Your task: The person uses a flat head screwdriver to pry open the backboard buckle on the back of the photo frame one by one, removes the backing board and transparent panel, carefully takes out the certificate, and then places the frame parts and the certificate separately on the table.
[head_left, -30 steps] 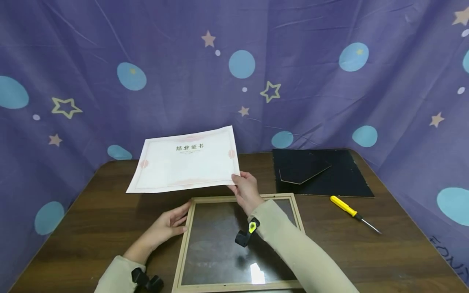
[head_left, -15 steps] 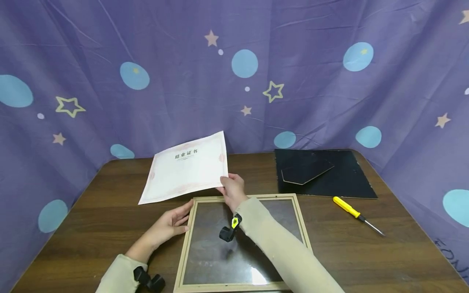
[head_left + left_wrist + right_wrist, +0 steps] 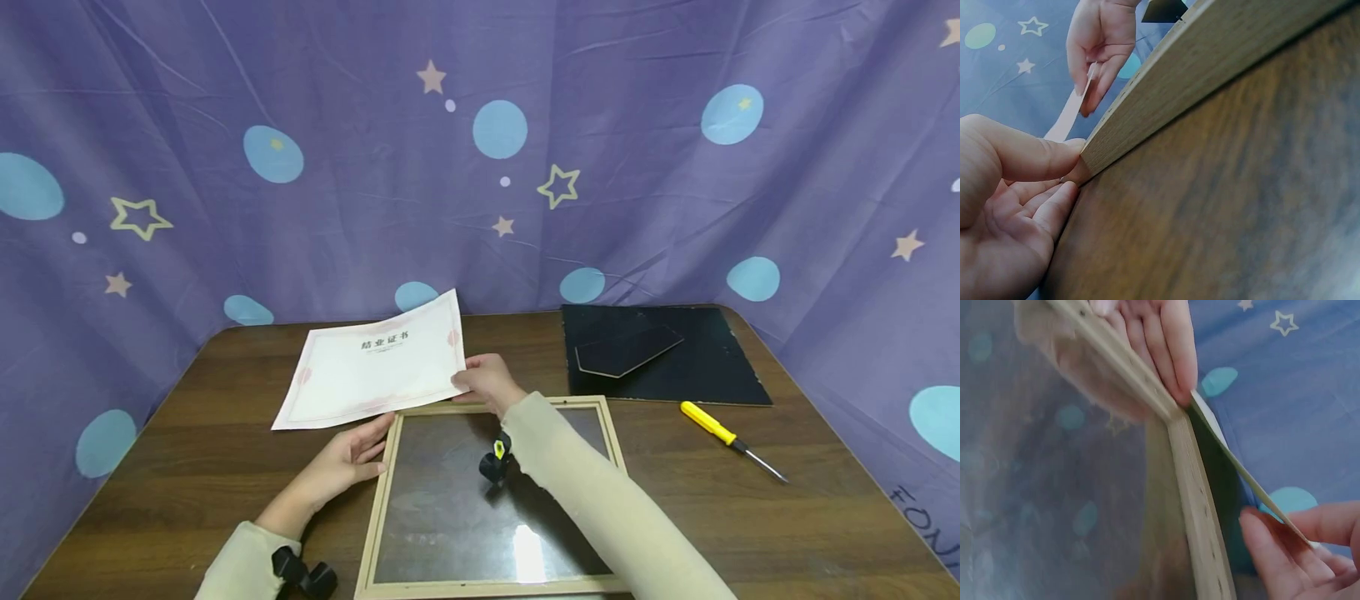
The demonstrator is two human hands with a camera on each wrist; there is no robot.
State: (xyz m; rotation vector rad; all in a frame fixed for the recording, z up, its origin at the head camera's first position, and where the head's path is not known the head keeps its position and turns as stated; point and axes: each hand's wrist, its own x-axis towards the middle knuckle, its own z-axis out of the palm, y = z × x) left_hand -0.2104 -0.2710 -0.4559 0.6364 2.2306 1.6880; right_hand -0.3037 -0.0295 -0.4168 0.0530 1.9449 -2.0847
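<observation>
The certificate (image 3: 375, 360) has been lowered since a second ago and now lies nearly flat over the table (image 3: 187, 467), just behind the wooden frame (image 3: 375, 508). The frame's near-left corner is touched by the left hand (image 3: 341, 462), fingers straight. The certificate's right edge is pinched by the right hand (image 3: 487, 382), which has come down with it.
</observation>
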